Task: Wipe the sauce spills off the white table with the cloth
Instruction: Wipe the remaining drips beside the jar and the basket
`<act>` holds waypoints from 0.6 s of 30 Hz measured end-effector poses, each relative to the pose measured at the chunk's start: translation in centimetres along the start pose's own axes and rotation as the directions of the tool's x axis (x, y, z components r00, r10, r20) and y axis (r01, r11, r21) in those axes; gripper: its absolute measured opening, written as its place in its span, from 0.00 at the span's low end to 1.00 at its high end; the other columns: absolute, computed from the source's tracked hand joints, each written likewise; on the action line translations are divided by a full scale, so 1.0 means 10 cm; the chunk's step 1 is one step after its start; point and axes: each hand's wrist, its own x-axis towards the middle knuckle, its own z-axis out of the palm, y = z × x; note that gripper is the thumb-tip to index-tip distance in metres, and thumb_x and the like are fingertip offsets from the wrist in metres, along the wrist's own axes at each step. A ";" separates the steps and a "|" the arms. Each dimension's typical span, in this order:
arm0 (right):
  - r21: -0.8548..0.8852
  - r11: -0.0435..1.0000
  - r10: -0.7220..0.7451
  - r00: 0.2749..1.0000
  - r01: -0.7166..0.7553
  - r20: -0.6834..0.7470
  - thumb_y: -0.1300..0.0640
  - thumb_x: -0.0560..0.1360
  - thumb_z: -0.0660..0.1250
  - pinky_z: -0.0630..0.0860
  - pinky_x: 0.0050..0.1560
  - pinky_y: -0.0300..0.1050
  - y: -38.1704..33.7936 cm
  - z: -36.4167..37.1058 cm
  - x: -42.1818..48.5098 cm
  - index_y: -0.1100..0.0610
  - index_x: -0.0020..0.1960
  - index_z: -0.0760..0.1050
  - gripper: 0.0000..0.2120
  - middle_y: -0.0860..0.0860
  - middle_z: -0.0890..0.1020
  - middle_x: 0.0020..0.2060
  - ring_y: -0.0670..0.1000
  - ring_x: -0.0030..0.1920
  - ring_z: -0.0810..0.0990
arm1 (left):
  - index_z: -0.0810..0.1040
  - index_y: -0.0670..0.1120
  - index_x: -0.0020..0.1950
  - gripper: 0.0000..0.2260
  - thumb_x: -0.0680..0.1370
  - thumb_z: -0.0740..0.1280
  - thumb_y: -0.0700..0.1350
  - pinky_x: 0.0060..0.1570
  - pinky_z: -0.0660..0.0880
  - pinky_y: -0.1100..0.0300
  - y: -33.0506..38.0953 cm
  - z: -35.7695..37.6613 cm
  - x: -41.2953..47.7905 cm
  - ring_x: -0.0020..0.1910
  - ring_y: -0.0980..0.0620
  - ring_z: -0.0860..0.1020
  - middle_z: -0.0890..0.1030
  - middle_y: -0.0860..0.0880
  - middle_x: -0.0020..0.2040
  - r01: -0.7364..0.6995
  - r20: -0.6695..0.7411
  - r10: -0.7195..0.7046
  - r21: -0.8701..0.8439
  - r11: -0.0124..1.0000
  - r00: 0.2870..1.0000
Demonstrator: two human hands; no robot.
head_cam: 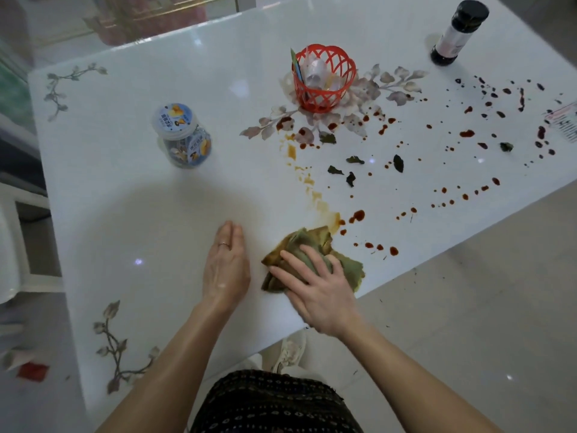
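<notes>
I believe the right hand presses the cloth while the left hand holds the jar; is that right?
Not quite: the head view shows the left hand flat on the table, apart from the jar. The right hand does press the cloth.

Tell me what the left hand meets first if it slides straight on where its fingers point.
Probably nothing: the left hand points across bare table, between the jar and the red basket, toward the far edge.

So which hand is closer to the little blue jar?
Left. The left hand lies flat on the table, toward the person from the jar; the right hand presses the cloth, farther away to the right.
</notes>
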 end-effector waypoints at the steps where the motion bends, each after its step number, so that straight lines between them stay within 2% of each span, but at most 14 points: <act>1: -0.007 1.000 0.025 1.000 -0.025 0.006 0.42 0.80 0.57 0.65 0.65 0.60 0.11 0.00 0.01 0.43 0.75 0.66 0.23 0.48 0.68 0.75 0.57 0.74 0.64 | 0.54 0.37 0.74 0.29 0.74 0.58 0.34 0.73 0.55 0.52 0.00 0.01 0.00 0.74 0.41 0.54 0.54 0.37 0.75 0.001 -0.003 -0.001 0.000 1.000 1.000; 5: 0.003 0.959 0.282 0.959 -0.282 -0.031 0.44 0.80 0.59 0.64 0.65 0.61 0.24 -0.03 0.11 0.42 0.74 0.67 0.22 0.47 0.70 0.73 0.58 0.73 0.65 | 0.53 0.37 0.75 0.29 0.75 0.57 0.33 0.73 0.53 0.53 -0.01 0.03 0.01 0.75 0.42 0.52 0.53 0.38 0.75 0.001 -0.012 0.000 0.014 1.000 1.000; 8: 0.043 0.910 0.413 0.910 -0.412 -0.032 0.44 0.79 0.59 0.62 0.67 0.63 -0.12 0.00 0.14 0.43 0.76 0.65 0.25 0.48 0.67 0.75 0.59 0.75 0.62 | 0.53 0.36 0.74 0.28 0.74 0.56 0.33 0.73 0.52 0.52 0.02 0.05 0.03 0.75 0.42 0.52 0.53 0.37 0.75 0.020 -0.011 -0.019 0.007 1.000 1.000; 10: 0.058 0.937 0.346 0.938 -0.343 -0.038 0.44 0.79 0.61 0.63 0.66 0.64 -0.38 0.04 0.05 0.43 0.76 0.63 0.26 0.49 0.66 0.76 0.61 0.75 0.62 | 0.54 0.36 0.74 0.28 0.74 0.56 0.34 0.73 0.52 0.52 0.03 0.06 0.03 0.75 0.41 0.52 0.54 0.36 0.75 0.023 -0.011 -0.023 0.010 1.000 1.000; 12: 0.064 0.984 0.170 0.984 -0.167 -0.049 0.45 0.79 0.60 0.64 0.65 0.63 -0.40 0.05 -0.12 0.43 0.75 0.65 0.25 0.48 0.67 0.75 0.61 0.74 0.64 | 0.55 0.36 0.74 0.28 0.75 0.58 0.34 0.73 0.52 0.52 0.03 0.07 0.04 0.74 0.41 0.53 0.54 0.37 0.75 0.024 -0.008 -0.024 0.015 1.000 1.000; 15: 0.045 0.997 -0.066 0.996 0.068 -0.053 0.45 0.80 0.59 0.66 0.63 0.59 -0.05 0.02 -0.24 0.42 0.74 0.67 0.22 0.47 0.69 0.74 0.58 0.73 0.67 | 0.56 0.37 0.74 0.27 0.75 0.58 0.34 0.73 0.54 0.51 -0.02 0.08 0.04 0.74 0.40 0.54 0.55 0.37 0.75 0.020 -0.010 -0.019 0.015 1.000 1.000; 16: 0.030 0.995 -0.090 0.995 0.092 -0.053 0.44 0.80 0.58 0.66 0.63 0.57 0.13 0.03 -0.26 0.43 0.74 0.67 0.22 0.47 0.70 0.73 0.57 0.72 0.68 | 0.56 0.37 0.74 0.27 0.75 0.58 0.34 0.73 0.54 0.50 -0.03 0.08 0.05 0.74 0.40 0.54 0.55 0.37 0.75 0.020 -0.005 -0.019 0.017 1.000 1.000; 18: 0.004 1.000 -0.025 0.997 0.025 -0.077 0.44 0.80 0.58 0.66 0.62 0.56 0.51 0.04 -0.28 0.43 0.73 0.67 0.22 0.48 0.71 0.72 0.57 0.70 0.69 | 0.56 0.37 0.74 0.27 0.75 0.58 0.34 0.73 0.55 0.50 -0.04 0.09 0.05 0.74 0.41 0.54 0.55 0.37 0.75 0.028 0.002 -0.028 0.016 0.999 1.000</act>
